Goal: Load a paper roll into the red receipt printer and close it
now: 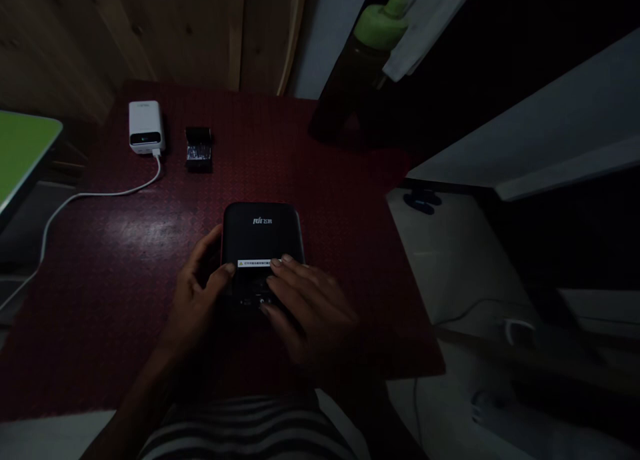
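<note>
A black, square device (263, 237) with rounded corners sits on the dark red table in front of me. It carries white lettering near its far edge, a white warning label (253, 263) across the middle, and small controls along its near edge. My left hand (200, 280) grips its left side, thumb on top and fingers along the side. Across its near right part lies my right hand (310, 300), fingers stretched out. Those fingertips touch the top by the label's right end, covering that end, and the thumb is near the front controls.
Behind the device, a white power bank (146, 127) has a white cable (113, 193) plugged in. Beside it lies a small black item (199, 150) with a shiny middle. A green-capped bottle (377, 33) stands at the back right. A green panel (25, 147) juts in at left.
</note>
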Tool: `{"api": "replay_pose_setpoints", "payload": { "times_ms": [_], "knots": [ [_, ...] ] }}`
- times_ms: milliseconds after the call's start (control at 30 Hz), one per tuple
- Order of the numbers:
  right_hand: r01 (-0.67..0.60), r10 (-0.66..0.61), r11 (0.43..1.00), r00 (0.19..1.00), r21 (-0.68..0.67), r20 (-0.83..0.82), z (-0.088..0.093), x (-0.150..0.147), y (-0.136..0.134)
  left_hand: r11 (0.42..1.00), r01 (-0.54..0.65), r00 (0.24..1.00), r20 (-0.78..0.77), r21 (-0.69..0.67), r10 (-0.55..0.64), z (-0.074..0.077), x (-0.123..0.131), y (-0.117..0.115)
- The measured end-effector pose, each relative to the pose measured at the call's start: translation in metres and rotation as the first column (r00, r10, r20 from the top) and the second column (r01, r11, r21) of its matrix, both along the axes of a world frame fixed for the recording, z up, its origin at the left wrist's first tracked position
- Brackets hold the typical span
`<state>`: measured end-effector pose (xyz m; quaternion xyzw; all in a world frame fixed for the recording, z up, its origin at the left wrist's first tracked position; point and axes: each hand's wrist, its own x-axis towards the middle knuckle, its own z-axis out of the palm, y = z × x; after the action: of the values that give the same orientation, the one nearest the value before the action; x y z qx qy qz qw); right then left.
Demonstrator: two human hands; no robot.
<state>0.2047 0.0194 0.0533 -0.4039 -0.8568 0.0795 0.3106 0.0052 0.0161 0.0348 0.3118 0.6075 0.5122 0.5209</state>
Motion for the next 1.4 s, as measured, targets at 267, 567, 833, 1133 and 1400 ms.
{"api": "replay_pose_setpoints", "payload": {
  "times_ms": [267,567,833,1133,1400],
  "knots": [
    [0.312,-0.346,0.933,0.914,-0.179,-0.212,-0.018,0.031,-0.010,0.999,0.030,0.999,0.025,0.027,-0.031,-0.006,-0.009,-0.022],
    [0.420,-0.608,0.754,0.737,-0.505,-0.295,-0.057,0.052,-0.005,1.000,0.025,0.999,-0.045,0.019,-0.024,-0.006,-0.010,-0.025],
    [0.376,-0.737,0.632,0.562,-0.678,-0.376,-0.088,0.058,0.017,0.999,0.004,0.998,-0.060,0.046,-0.002,-0.007,-0.004,-0.022],
    [0.388,-0.769,0.593,0.531,-0.706,-0.355,-0.095,0.058,0.013,0.999,-0.005,0.997,-0.079,-0.038,0.002,0.006,-0.001,-0.024],
    [0.368,-0.728,0.623,0.596,-0.691,-0.338,-0.094,0.064,0.014,0.999,-0.011,0.996,-0.092,-0.034,0.007,0.006,0.001,-0.020]
  ]
}}
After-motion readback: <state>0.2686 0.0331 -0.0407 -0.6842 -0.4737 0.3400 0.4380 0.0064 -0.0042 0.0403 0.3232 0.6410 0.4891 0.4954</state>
